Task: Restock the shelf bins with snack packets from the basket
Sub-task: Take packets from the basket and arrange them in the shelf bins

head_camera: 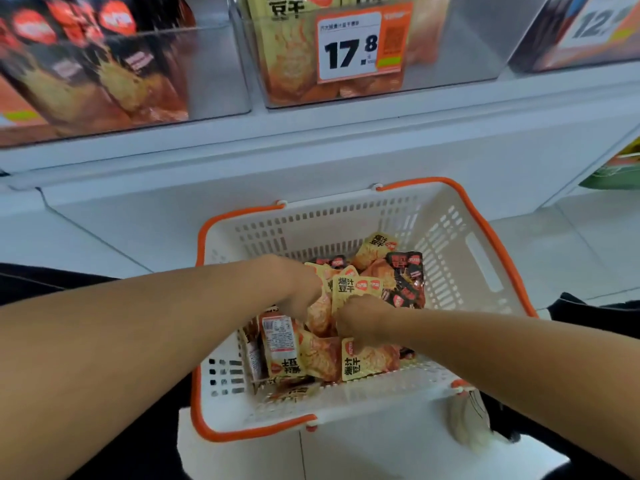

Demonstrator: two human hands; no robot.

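1. Snack packets (pixel 356 358) heaped loose in the bottom of the basket (pixel 450 237), mostly yellow, one black packet (pixel 405 282) toward the far right wall.
2. Left hand (pixel 298 285) reaching into the heap, fingers curled down among the yellow packets; seemingly gripping one, though the fingertips are hidden.
3. Right hand (pixel 360 323) just beside it, curled round the lower edge of an upright yellow packet (pixel 356 289).
4. Step in hand, by judgement: gathering packets of one kind before lifting them out.
5. White basket with orange handles, resting low in front of the shelf.
6. Above, clear shelf bins: middle bin (pixel 450 50) with yellow packets behind a price tag (pixel 349 46) reading 17.8; left bin (pixel 207 64) with black packets.
7. Next move likely calls for a firm grip, a lift clear of the basket rim, and matching yellow to the middle bin.
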